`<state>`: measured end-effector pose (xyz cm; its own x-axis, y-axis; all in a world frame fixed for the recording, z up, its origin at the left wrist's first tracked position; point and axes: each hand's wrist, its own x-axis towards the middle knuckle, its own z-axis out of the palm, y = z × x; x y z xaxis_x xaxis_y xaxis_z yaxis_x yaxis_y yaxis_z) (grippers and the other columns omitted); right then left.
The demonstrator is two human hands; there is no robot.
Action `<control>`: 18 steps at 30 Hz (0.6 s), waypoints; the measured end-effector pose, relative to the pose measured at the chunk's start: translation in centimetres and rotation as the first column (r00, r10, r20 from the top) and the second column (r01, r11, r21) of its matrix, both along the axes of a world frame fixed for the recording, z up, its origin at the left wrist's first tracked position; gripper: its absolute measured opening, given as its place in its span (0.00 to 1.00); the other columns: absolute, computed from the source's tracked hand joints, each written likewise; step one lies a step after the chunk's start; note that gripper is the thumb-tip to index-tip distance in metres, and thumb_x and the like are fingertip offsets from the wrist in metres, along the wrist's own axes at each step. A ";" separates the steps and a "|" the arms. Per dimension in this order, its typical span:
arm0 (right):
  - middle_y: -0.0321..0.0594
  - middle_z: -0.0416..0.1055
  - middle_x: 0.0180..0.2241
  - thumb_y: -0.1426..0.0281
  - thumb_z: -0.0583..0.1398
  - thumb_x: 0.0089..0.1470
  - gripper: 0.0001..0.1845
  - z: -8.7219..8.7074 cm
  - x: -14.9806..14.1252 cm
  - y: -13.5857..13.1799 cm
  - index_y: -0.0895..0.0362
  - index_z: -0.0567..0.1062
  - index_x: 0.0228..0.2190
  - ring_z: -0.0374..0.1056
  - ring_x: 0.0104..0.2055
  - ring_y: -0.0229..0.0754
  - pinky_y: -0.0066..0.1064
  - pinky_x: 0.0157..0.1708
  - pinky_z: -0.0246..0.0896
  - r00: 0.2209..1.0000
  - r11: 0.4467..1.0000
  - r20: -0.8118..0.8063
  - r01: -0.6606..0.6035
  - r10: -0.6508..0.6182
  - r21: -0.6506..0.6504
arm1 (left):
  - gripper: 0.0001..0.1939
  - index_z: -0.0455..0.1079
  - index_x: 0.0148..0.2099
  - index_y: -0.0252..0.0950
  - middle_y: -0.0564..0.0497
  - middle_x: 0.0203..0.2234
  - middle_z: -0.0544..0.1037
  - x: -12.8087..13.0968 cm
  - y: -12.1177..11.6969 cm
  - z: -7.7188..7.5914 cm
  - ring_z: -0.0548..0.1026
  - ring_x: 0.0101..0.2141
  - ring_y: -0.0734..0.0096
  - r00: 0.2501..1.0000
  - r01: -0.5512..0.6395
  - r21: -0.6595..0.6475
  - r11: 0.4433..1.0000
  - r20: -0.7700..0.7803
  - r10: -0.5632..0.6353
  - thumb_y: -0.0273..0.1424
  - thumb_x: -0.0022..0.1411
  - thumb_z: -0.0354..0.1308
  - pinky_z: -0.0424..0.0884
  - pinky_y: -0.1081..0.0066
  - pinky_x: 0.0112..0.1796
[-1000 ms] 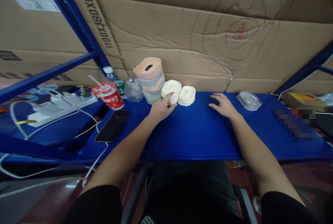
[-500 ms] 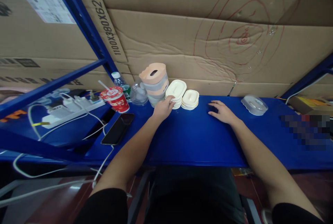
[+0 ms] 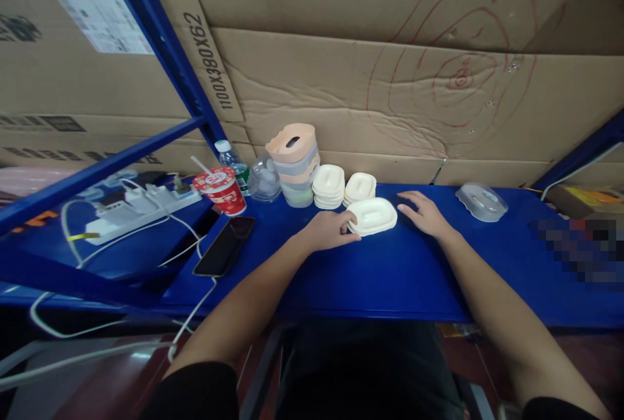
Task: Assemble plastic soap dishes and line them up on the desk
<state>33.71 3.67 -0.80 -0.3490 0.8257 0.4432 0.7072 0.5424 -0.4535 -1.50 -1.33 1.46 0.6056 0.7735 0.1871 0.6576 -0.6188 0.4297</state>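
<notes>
A cream-coloured oval lid-like piece with a raised rim is pinched at its left end by my left hand, just in front of two stacks. The left stack of similar cream pieces has several layers. Beside it stands a second cream stack, partly hidden by the held piece. My right hand is close to the piece's right end, fingers apart and holding nothing. Whether the piece touches the table cannot be told.
Stacked peach and grey containers stand behind the left stack. Further left are a clear plastic dome, a bottle, a red cup with a straw, a phone and a power strip. A clear lid lies on the right.
My left hand has lifted the top piece off the left stack and carried it right and toward me. My right hand has stayed nearly in place. The view has shifted slightly.
</notes>
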 end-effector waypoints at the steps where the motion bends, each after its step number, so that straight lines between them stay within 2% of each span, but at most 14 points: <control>1: 0.48 0.77 0.58 0.45 0.56 0.67 0.29 -0.1 0.1 0.1 0.48 0.78 0.58 0.72 0.62 0.59 0.61 0.66 0.63 1.000 1.000 -0.001 0.000 0.000 -0.008 | 0.22 0.73 0.52 0.42 0.55 0.30 0.83 0.1 -0.1 0.1 0.82 0.34 0.64 0.999 0.023 -0.012 1.000 -0.044 -0.023 0.50 0.64 0.67 0.69 0.68 0.38; 4: 0.48 0.77 0.57 0.46 0.56 0.67 0.29 -0.4 0.3 0.2 0.49 0.79 0.58 0.72 0.61 0.59 0.61 0.66 0.63 1.000 0.999 0.001 -0.001 0.001 -0.034 | 0.25 0.76 0.45 0.42 0.55 0.28 0.82 0.0 -0.2 0.4 0.82 0.35 0.62 0.989 0.043 -0.042 0.998 -0.139 -0.049 0.55 0.58 0.71 0.67 0.68 0.36; 7: 0.49 0.77 0.57 0.45 0.56 0.67 0.29 -0.5 0.4 0.3 0.50 0.79 0.57 0.73 0.61 0.59 0.61 0.66 0.64 1.000 0.999 0.017 0.001 0.000 -0.047 | 0.24 0.77 0.38 0.40 0.53 0.26 0.81 -0.5 0.0 0.6 0.81 0.35 0.62 0.986 0.025 -0.050 0.998 -0.164 -0.033 0.56 0.56 0.72 0.66 0.68 0.36; 10: 0.51 0.77 0.57 0.45 0.56 0.68 0.30 -0.6 0.5 0.3 0.52 0.79 0.57 0.73 0.61 0.59 0.59 0.65 0.65 0.999 0.999 0.032 -0.005 0.007 -0.045 | 0.23 0.79 0.39 0.40 0.53 0.25 0.80 -1.8 0.3 1.2 0.79 0.32 0.66 0.996 -0.042 0.002 0.999 -0.073 0.042 0.55 0.60 0.69 0.65 0.69 0.34; 12: 0.51 0.77 0.57 0.46 0.56 0.68 0.30 -0.6 0.5 0.3 0.52 0.79 0.57 0.73 0.60 0.59 0.59 0.65 0.65 0.999 0.999 0.035 -0.008 0.010 -0.047 | 0.21 0.80 0.45 0.39 0.54 0.25 0.80 -3.0 0.6 1.8 0.77 0.30 0.68 0.979 -0.200 0.111 0.974 0.069 0.193 0.51 0.65 0.65 0.66 0.69 0.34; 13: 0.51 0.77 0.57 0.46 0.56 0.68 0.30 -0.6 0.5 0.3 0.52 0.79 0.57 0.74 0.60 0.59 0.59 0.64 0.66 0.999 0.999 0.036 -0.008 0.010 -0.050 | 0.20 0.79 0.49 0.39 0.54 0.26 0.79 -3.7 0.7 2.2 0.76 0.29 0.69 0.943 -0.319 0.174 0.932 0.161 0.292 0.49 0.67 0.63 0.67 0.69 0.35; 15: 0.50 0.77 0.57 0.46 0.56 0.68 0.30 -0.6 0.5 0.3 0.52 0.79 0.58 0.74 0.59 0.59 0.59 0.63 0.67 0.999 0.998 0.039 -0.001 0.003 -0.057 | 0.20 0.76 0.56 0.37 0.54 0.28 0.79 -5.2 1.1 3.0 0.75 0.30 0.70 0.818 -0.552 0.266 0.790 0.355 0.452 0.45 0.71 0.59 0.69 0.68 0.37; 17: 0.51 0.77 0.57 0.46 0.56 0.68 0.31 -0.6 0.5 0.3 0.52 0.78 0.59 0.76 0.57 0.58 0.59 0.62 0.68 0.999 0.998 0.041 0.003 0.000 -0.069 | 0.24 0.71 0.64 0.37 0.53 0.29 0.79 -6.6 1.6 3.7 0.75 0.29 0.69 0.695 -0.698 0.296 0.652 0.497 0.519 0.43 0.73 0.56 0.70 0.68 0.38; 18: 0.51 0.77 0.57 0.46 0.57 0.68 0.31 -0.6 0.5 0.3 0.53 0.77 0.59 0.76 0.56 0.58 0.58 0.61 0.69 0.999 0.997 0.041 0.003 0.000 -0.076 | 0.26 0.67 0.67 0.37 0.53 0.29 0.79 -7.2 1.9 3.9 0.75 0.29 0.68 0.657 -0.735 0.298 0.609 0.535 0.531 0.43 0.72 0.56 0.71 0.67 0.38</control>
